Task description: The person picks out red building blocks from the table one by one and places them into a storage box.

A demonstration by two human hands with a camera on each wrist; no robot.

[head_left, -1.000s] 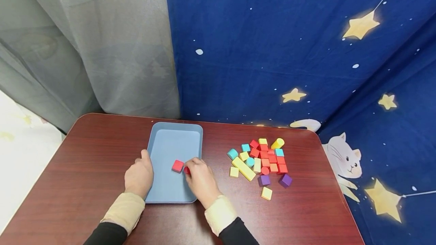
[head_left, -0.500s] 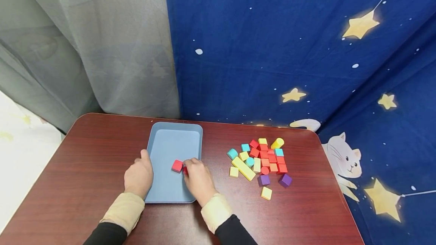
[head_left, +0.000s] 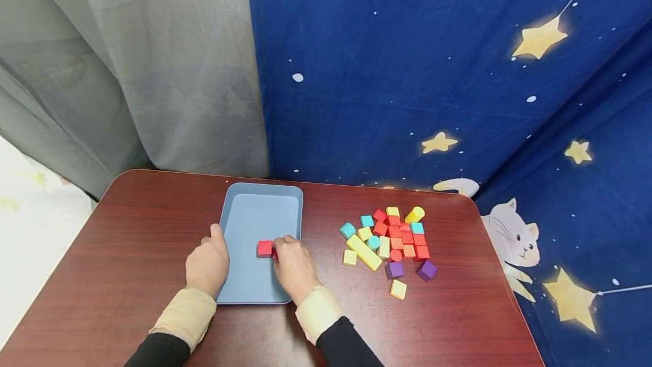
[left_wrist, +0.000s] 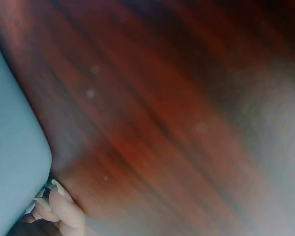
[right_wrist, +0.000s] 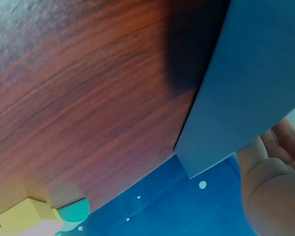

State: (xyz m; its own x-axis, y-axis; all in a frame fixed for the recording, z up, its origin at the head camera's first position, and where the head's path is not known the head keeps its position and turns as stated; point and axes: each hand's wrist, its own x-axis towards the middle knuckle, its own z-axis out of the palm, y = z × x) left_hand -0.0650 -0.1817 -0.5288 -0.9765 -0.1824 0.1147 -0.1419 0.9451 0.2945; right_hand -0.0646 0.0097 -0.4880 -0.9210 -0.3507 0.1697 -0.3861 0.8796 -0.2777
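A blue-grey tray (head_left: 262, 208) lies on the brown table. My left hand (head_left: 207, 265) grips its left rim, and in the left wrist view curled fingers (left_wrist: 65, 209) show at the tray's edge. Over the tray's right half, my right hand (head_left: 295, 268) pinches a red block (head_left: 275, 253), mostly hidden behind the fingertips. Just left of it, a red cube (head_left: 264, 248) sits on the tray floor, squared to the tray. In the right wrist view the hand (right_wrist: 275, 191) reaches over the tray's side wall (right_wrist: 241, 93), its fingertips hidden.
To the tray's right lies a cluster of red blocks (head_left: 407, 238) with yellow, teal and purple pieces, including a long yellow bar (head_left: 364, 252) and a yellow cylinder (head_left: 415, 214). The table's (head_left: 326, 203) far edge meets a blue curtain (head_left: 356, 101).
My right hand has moved slightly left with its red block, right up to the red cube, which has turned straighter and shifted a little left. My left hand stays on the tray.
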